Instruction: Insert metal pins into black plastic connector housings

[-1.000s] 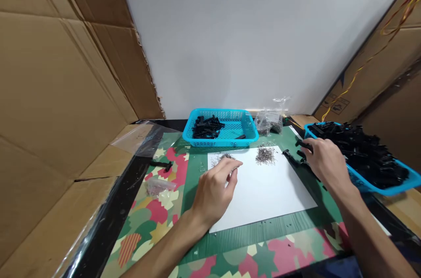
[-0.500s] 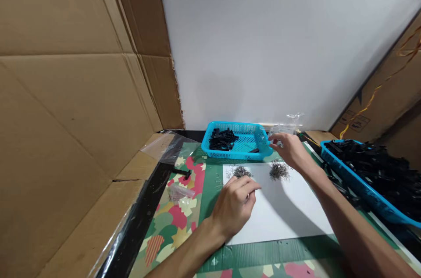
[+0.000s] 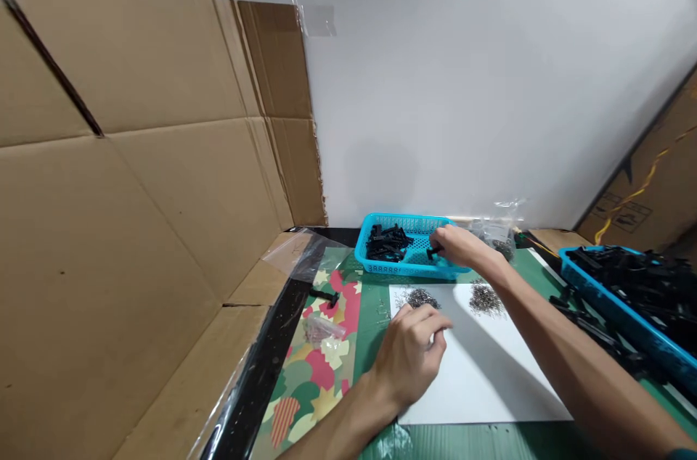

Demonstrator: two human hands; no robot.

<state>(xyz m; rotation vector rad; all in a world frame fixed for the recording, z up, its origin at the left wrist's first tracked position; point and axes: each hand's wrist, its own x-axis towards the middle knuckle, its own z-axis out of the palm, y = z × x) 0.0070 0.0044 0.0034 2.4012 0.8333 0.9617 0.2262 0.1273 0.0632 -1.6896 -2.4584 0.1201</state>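
Note:
My left hand (image 3: 414,352) is over the left part of a white sheet (image 3: 490,373), loosely bent, with a gap between thumb and forefinger and nothing visible in it. Just beyond its knuckles lies a pile of tiny metal pins or springs (image 3: 423,298), too small to tell which. A second small metal pile (image 3: 486,297) is to the right. Reaching into the right end of a blue plastic basket (image 3: 406,269), my right hand (image 3: 457,245) has its fingers closed on a small black plastic part (image 3: 433,253). More black plastic parts (image 3: 388,242) are heaped at the basket's left end.
A larger blue basket (image 3: 615,311) full of black parts stands at right, with loose black parts (image 3: 593,329) beside it. On the left are a lone black piece (image 3: 325,296) and a small clear bag (image 3: 324,329). Cardboard (image 3: 179,213) walls the left side.
My right hand has moved left from the basket's right rim into the basket and closed on the black part. My left hand stays nearly in place. The camera view has shifted.

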